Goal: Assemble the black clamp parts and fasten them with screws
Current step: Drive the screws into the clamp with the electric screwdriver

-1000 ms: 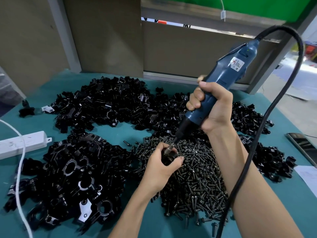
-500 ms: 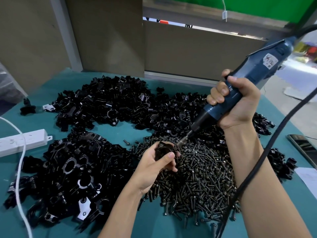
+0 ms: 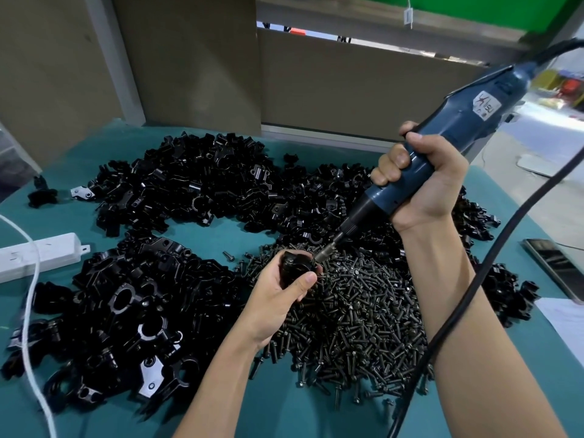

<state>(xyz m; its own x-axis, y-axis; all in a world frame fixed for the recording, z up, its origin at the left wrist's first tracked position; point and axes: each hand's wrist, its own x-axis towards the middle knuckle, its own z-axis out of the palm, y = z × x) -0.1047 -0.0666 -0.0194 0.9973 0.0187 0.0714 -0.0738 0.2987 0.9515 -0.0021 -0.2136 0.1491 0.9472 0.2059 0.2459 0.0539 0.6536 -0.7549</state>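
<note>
My left hand (image 3: 278, 292) grips a black clamp (image 3: 294, 267) just above the pile of dark screws (image 3: 357, 314). My right hand (image 3: 423, 181) is wrapped around a blue electric screwdriver (image 3: 452, 128), which slants down to the left. Its bit tip (image 3: 322, 255) touches the clamp's right side. Loose black clamp parts lie in a heap at the back (image 3: 202, 184) and another at the near left (image 3: 126, 317). My fingers hide most of the held clamp.
The screwdriver's black cable (image 3: 493, 248) loops down past my right forearm. A white power strip (image 3: 38, 257) with its white cord (image 3: 31, 327) lies at the left. A phone (image 3: 556, 267) and a paper sheet (image 3: 565, 317) sit at the right edge of the teal table (image 3: 284, 406).
The screwdriver has swung from steep to a flatter slant, my right hand moving up and right. My left hand has turned the clamp so its side faces the bit.
</note>
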